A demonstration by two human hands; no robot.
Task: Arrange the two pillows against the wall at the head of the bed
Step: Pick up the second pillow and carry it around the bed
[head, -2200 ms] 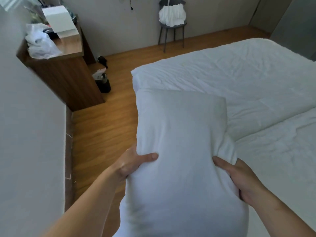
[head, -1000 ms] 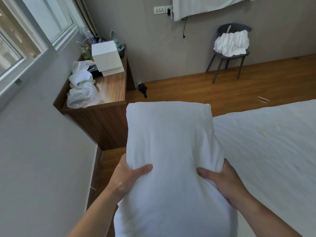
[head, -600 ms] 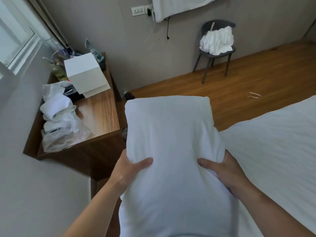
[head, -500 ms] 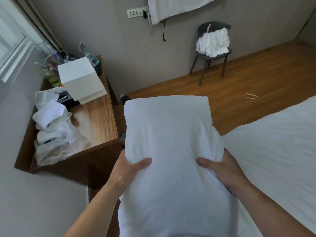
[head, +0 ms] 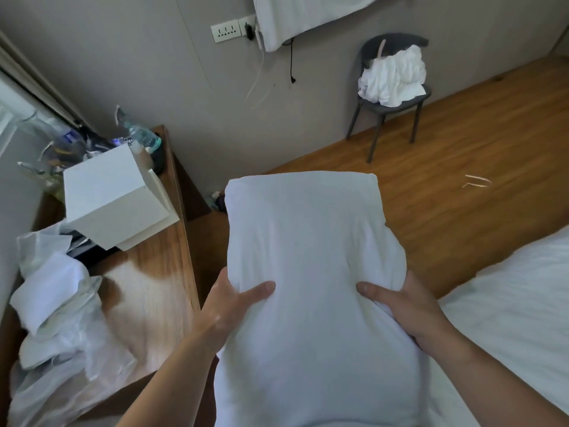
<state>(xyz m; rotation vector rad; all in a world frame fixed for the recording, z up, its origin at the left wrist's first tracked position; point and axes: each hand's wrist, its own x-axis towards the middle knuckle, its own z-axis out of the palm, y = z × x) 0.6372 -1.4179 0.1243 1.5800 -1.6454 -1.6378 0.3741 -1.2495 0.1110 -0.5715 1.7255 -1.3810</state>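
Observation:
I hold one white pillow (head: 311, 257) lengthwise in front of me, its far end pointing away over the floor. My left hand (head: 229, 306) grips its left side with the thumb on top. My right hand (head: 400, 306) grips its right side the same way. The bed (head: 517, 303), covered in white bedding, lies at the lower right, partly behind the pillow. No second pillow shows in this view.
A wooden side table (head: 154, 288) stands at the left with a white box (head: 114, 195), bottles (head: 138, 137) and crumpled plastic bags (head: 58, 318). A dark chair (head: 391, 100) with white cloth stands by the far wall. Wood floor (head: 462, 186) lies between.
The view has swung left from the bed toward the side table and far wall. Both hands have kept the same grip on the pillow throughout.

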